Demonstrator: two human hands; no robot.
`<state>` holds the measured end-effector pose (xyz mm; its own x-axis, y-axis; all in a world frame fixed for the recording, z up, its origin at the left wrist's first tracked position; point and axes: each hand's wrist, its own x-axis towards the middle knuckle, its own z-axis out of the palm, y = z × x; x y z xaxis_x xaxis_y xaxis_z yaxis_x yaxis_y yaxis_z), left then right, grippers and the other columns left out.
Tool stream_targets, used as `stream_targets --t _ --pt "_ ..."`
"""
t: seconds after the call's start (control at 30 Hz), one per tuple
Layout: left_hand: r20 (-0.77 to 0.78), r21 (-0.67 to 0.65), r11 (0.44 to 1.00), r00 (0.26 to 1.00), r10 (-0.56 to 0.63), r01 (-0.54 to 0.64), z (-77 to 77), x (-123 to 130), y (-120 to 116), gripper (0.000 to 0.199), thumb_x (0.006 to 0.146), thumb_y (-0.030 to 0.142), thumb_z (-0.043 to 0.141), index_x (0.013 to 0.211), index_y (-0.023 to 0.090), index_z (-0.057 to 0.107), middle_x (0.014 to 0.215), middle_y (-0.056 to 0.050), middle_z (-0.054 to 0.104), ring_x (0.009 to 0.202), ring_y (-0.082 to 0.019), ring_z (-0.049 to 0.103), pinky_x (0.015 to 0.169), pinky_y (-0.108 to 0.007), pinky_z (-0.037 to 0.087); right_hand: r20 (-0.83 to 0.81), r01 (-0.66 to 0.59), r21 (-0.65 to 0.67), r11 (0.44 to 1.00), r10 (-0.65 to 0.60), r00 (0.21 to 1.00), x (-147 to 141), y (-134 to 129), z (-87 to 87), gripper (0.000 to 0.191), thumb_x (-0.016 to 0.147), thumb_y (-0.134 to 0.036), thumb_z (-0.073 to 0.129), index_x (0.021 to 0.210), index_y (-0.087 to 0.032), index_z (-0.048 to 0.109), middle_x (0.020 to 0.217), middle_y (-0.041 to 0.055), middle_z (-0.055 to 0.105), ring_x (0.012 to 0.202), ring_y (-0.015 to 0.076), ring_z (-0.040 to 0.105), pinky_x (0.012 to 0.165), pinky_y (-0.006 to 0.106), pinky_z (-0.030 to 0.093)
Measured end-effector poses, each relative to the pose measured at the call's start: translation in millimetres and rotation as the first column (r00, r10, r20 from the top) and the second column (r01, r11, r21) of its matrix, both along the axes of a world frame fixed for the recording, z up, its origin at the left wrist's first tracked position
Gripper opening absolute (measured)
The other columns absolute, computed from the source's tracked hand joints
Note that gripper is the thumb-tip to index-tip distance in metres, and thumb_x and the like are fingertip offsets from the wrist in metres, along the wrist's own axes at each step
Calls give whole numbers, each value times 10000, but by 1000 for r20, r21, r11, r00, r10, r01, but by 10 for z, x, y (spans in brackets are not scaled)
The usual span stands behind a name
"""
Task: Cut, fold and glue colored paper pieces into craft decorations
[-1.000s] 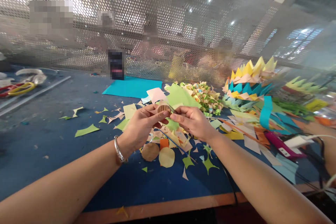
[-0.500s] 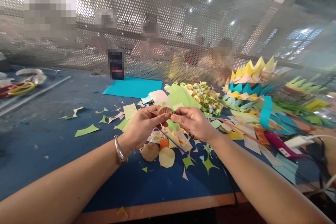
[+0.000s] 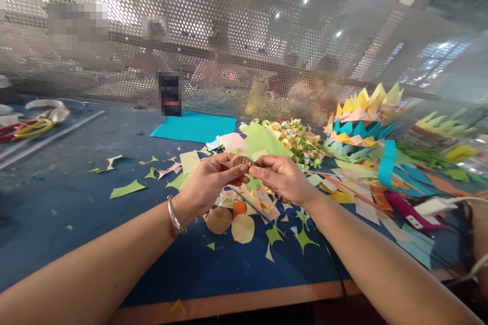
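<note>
Between the fingertips of my left hand (image 3: 213, 177) is a small brown ridged piece (image 3: 241, 162), round in outline, probably paper. My right hand (image 3: 280, 177) pinches at its right edge, thumb and index finger pressed together. Part of the piece is hidden behind the fingers. Just below the hands lie a brown wood-grain disc (image 3: 219, 220), a cream paper circle (image 3: 243, 229) and a small orange piece (image 3: 239, 208). A thin blue stick (image 3: 251, 206) slants across the paper scraps beneath my hands.
A pile of small folded paper pieces (image 3: 299, 142) sits behind my right hand. Stacked zigzag-edged paper strips (image 3: 362, 117) stand farther right, near a magenta power strip (image 3: 412, 210) with cables. At the back lies a blue sheet (image 3: 194, 127); scissors (image 3: 34, 129) are at left.
Both hands keep nearly the same pose around the brown piece. The whole view has shifted very slightly.
</note>
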<state>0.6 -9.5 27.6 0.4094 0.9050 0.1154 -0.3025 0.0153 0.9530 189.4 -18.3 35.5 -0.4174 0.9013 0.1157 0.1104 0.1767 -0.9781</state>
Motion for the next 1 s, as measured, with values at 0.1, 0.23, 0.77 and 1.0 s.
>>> stream_targets --t 0.1,0.23,0.77,1.0 --pt "9 -3 1000 1000 0 0 -10 1 6 100 754 228 771 730 159 702 671 12 665 603 -90 589 607 -217 463 1 2 -3 1000 -2 1000 1 -1 8 359 851 -487 699 742 -178 551 460 -129 282 383 40 199 351 232 120" --pt "21 -8 1000 1000 -1 1 -20 1 22 94 745 224 780 734 162 710 668 14 660 613 -96 600 611 -219 468 -3 2 -5 1000 -2 1000 7 0 11 353 854 -485 696 744 -184 548 460 -130 275 378 41 195 345 234 114" --pt "22 -16 1000 1000 -12 12 -40 6 31 133 729 242 792 757 153 698 717 9 650 630 -94 607 629 -222 479 19 16 25 1000 -16 1000 13 -3 2 344 866 -488 677 742 -192 553 459 -126 270 380 47 196 347 234 121" --pt "-3 45 999 1000 -2 2 -51 3 45 155 730 276 791 722 164 685 699 11 624 610 -101 567 599 -236 451 61 26 57 998 -29 998 35 4 -4 334 878 -480 668 750 -190 563 455 -120 285 379 50 210 348 234 131"
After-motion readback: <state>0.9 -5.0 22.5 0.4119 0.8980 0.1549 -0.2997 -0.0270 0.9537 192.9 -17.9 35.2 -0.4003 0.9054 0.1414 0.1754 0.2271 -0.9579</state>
